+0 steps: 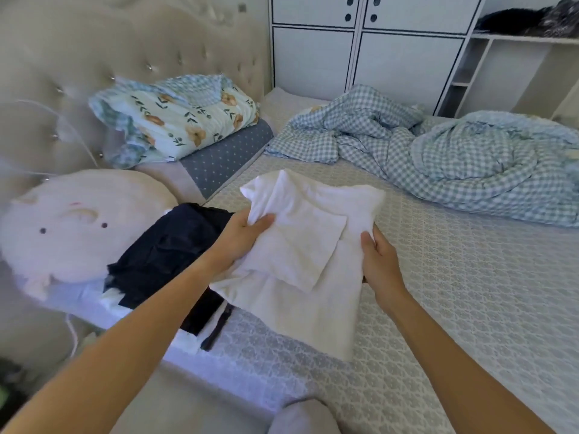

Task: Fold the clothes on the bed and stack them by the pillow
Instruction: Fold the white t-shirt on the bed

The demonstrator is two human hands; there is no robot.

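white garment [307, 245], folded into a rough rectangle with a smaller flap lying on its top, is held just above the bed [470, 292] near the bed's left edge, its lower part drooping toward the mattress cover; at the far left a round plush pillow [78, 227] with two dark dot eyes rests against the tufted headboard [94, 51]; just beside it, to the right, a dark garment [169, 255] lies loosely folded at the mattress edge, touching the pillow, with a dark strap hanging over the side; the left hand [241, 239] comes over this dark garment and grips the white garment's left edge, thumb on top of the cloth and fingers curled beneath it; the white garment partly overlaps the dark one; behind them a floral quilt [178, 120], folded, sits on a grey dotted pillow [225, 158] by the headboard; the right hand [379, 261] holds the white garment's right edge, thumb pressed against the cloth's side and the other fingers tucked under, out of sight; farther right and toward the back a blue checked blanket [438, 158] lies crumpled across the bed, well apart from the hands; behind it stands a white cabinet [376, 51] with dark-trimmed doors, and to its right open shelves [517, 64] with something dark on the top one
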